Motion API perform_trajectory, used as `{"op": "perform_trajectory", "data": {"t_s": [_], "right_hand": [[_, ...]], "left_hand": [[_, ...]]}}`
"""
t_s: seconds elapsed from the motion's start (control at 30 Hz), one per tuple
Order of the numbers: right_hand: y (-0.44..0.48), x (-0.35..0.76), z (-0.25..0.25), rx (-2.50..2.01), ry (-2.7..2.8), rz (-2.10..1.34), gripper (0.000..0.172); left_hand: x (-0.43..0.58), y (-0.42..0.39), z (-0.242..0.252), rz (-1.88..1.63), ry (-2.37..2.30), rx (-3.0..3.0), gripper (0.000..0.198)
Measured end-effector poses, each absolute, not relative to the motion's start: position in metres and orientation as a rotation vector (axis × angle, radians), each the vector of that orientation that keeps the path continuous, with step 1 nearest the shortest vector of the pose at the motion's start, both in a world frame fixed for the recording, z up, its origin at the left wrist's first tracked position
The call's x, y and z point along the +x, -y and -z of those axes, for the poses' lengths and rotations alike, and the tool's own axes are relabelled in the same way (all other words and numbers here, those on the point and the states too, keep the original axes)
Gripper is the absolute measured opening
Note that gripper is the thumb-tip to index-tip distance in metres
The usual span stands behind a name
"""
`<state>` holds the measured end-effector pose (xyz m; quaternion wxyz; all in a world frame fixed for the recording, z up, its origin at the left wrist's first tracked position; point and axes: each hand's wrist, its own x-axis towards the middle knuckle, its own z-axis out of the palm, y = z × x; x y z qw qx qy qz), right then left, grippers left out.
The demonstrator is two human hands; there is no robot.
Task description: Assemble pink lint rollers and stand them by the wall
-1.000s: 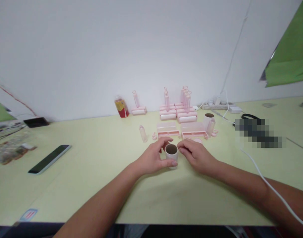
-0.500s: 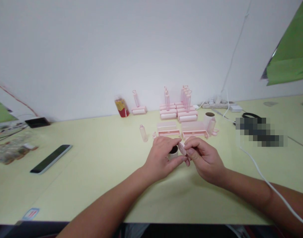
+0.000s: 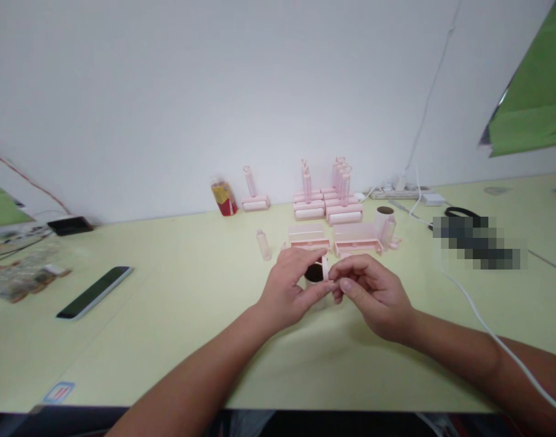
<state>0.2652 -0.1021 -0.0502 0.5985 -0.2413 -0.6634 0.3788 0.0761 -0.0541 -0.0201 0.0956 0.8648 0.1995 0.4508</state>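
Observation:
My left hand (image 3: 291,282) pinches a small pale pink disc-shaped cap (image 3: 325,269) between thumb and index finger, and the cap is turned edge-on. Close on its right, my right hand (image 3: 373,294) has its thumb and fingers curled together at the cap; what lies between those fingertips is hidden. A white sticky-paper roll with a dark hollow core (image 3: 313,273) stands behind my left hand, partly covered by it. Beyond the hands lie two open pink lint roller cases (image 3: 311,244) with clear lids.
Assembled pink lint rollers (image 3: 344,212) stand in rows near the wall. A clear pink handle (image 3: 263,244), another paper roll (image 3: 385,212), a red and yellow packet (image 3: 224,197), a phone (image 3: 94,292) and a white cable (image 3: 478,315) are also on the table.
The cap has turned from a tilted face to edge-on and shifted slightly left. My right fingertips have moved slightly off its face, and my left hand has moved a little left.

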Motion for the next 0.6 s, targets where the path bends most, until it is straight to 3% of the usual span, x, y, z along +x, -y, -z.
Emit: {"op": "perform_trajectory", "data": {"t_s": [0.6], "right_hand": [[0.096,0.274,0.054,-0.629,1.843,-0.489,0.045]], "left_hand": [[0.067,0.046,0.018,-1.142,-0.777,2.391,0.029]]}}
